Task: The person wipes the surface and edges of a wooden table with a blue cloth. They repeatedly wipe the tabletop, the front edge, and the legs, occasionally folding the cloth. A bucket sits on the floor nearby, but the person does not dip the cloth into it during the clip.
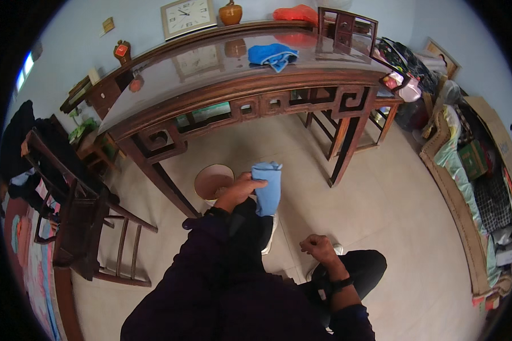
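My left hand (242, 188) grips a folded light-blue cloth (268, 189), its thumb across the near face and the other fingers hidden behind. The cloth hangs upright in front of my left knee. Just beyond that hand, on the floor, stands a round pinkish waste bin (213, 181); something small lies inside, too unclear to name. My right hand (320, 247) is held above my right knee with its fingers curled in and nothing visible in them. A darker blue cloth (272, 55) lies crumpled on the glossy top of a carved wooden table (187, 91) ahead of me.
A dark wooden chair (83, 226) draped with black clothing stands at left. Behind the table, a ledge carries a square clock (188, 19), a brown jar (230, 13) and a red plastic bag (296, 14). At right, a cardboard box (446, 204) holds fabric and packages.
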A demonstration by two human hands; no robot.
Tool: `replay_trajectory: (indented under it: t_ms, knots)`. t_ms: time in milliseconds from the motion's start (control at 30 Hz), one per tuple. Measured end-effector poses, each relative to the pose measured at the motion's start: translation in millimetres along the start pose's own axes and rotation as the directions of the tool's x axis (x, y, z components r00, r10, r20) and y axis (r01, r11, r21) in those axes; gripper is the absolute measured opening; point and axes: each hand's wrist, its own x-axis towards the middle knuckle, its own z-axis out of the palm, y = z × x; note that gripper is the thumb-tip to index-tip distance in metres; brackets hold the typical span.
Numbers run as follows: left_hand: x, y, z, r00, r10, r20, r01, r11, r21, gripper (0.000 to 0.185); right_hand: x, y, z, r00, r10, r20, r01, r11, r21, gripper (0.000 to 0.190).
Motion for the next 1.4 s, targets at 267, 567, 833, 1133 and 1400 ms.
replay_trajectory:
  t_ms: [267, 567, 833, 1133, 1400]
  knots:
    - [27.1, -8.2, 28.5, 0.991, 0.025, 0.131, -0.034, 0.997, 0.067, 0.044, -5.7, 12.8, -4.4, 0.992, 0.114, -0.051, -0.11, 0.99, 0.084, 0.023]
    - [27.5, -10.1, 27.5, 0.987, 0.059, 0.146, -0.066, 0.997, 0.038, 0.039, 3.4, 14.4, 8.9, 0.986, 0.157, -0.051, -0.154, 0.986, 0.059, 0.031]
    - [26.8, -12.9, 27.0, 0.979, 0.163, 0.123, -0.154, 0.984, -0.085, 0.039, 11.8, 44.8, 56.1, 0.978, 0.195, 0.072, -0.195, 0.981, -0.009, 0.027]
    - [24.4, -8.3, 25.5, 0.991, 0.072, 0.112, -0.067, 0.997, -0.045, 0.041, 27.2, 142.6, 102.2, 0.858, -0.022, 0.512, 0.264, 0.875, -0.406, 0.028]
    - [35.3, -19.7, 22.6, 0.984, 0.108, 0.142, -0.112, 0.994, 0.015, 0.043, 19.9, 140.8, 97.6, 0.761, 0.027, 0.648, 0.505, 0.602, -0.618, 0.031]
